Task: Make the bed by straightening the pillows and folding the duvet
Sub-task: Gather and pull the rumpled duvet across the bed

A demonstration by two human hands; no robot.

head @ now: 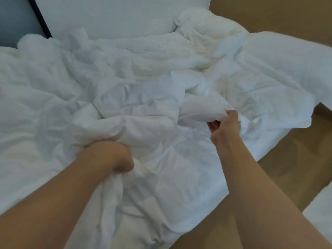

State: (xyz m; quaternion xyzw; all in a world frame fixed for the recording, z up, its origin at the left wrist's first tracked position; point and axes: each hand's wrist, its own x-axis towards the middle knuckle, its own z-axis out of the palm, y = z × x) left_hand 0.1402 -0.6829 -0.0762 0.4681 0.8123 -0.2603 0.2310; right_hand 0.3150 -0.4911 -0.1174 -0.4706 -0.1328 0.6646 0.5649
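Both hands have fistfuls of the crumpled duvet (pixel 143 97), left hand (pixel 115 157) nearer me, right hand (pixel 226 124) closer to the pillow (pixel 201 26).

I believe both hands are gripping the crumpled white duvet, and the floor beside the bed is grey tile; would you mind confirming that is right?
Not quite. The head view shows the floor beside the bed is tan brown, with no tile pattern visible, not grey tile. The rest holds: the left hand grips a bunch of the crumpled white duvet, and the right hand holds a fold of it.
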